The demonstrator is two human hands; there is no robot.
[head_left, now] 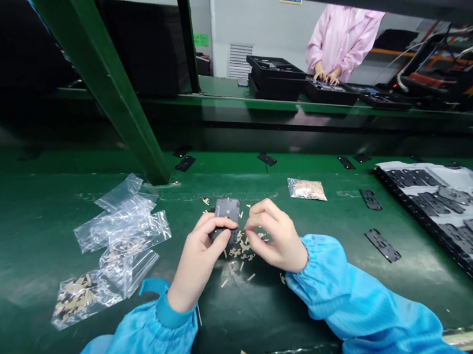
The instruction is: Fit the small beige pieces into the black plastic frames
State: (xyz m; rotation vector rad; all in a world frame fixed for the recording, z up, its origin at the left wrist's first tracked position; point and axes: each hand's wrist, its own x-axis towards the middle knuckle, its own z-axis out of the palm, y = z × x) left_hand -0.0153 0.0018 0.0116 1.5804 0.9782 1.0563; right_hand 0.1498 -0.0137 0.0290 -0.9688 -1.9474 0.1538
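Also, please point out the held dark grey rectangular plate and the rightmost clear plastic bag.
Held dark grey rectangular plate [227, 209], head view: its upper part.
Rightmost clear plastic bag [307, 189], head view: its middle.

Wears loose, wrinkled bright-blue sleeves [364, 300], gathered just behind right hand [275, 236]; wears darker teal band [171, 314] behind left hand [198, 261].

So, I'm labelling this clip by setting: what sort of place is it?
Probably a factory assembly workshop: small loose tan pieces lie on a long green worktop, flat dark parts fill a black-edged tray, and a person in a pink coat works at another bench.
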